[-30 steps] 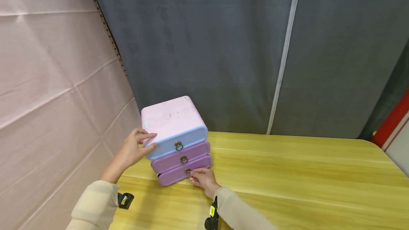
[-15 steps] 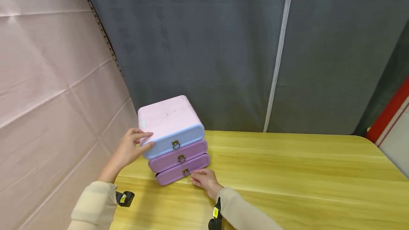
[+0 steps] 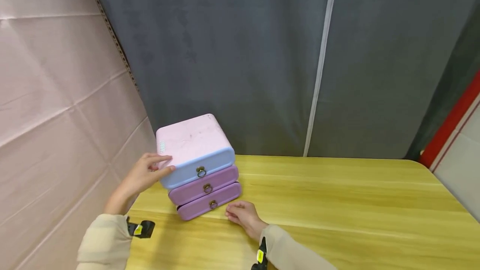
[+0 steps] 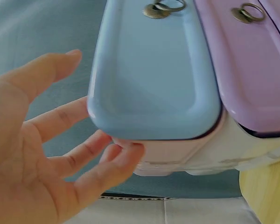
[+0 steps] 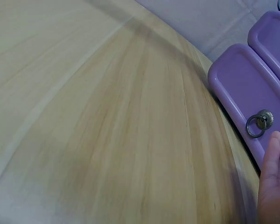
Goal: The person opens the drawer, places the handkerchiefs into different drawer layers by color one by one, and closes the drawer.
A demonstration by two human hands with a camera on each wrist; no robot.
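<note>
A small drawer cabinet with a pink top [image 3: 191,136] stands on the table, with a blue top drawer [image 3: 216,161] and two purple ones below. Each front bears a bronze ring pull. Dark slits show behind the left ends of the middle drawer [image 4: 259,84] and the bottom drawer [image 3: 195,210]. My left hand [image 3: 144,174] rests at the cabinet's upper left corner; in its wrist view the fingers are spread and touch the side. Just right of the bottom ring pull [image 5: 259,123], my right hand [image 3: 245,216] holds nothing, its fingers loosely bent and apart from the ring.
The wood-grain table [image 3: 337,203] stretches to the right of the cabinet. A grey curtain [image 3: 232,61] hangs behind it, and a pink-white sheet [image 3: 56,116] hangs along the left. A red-edged white panel [image 3: 455,136] is at far right.
My right hand has let go of the bottom drawer's ring pull and drawn back a little to the right. The left hand stays at the cabinet's corner; the head view has turned slightly right.
</note>
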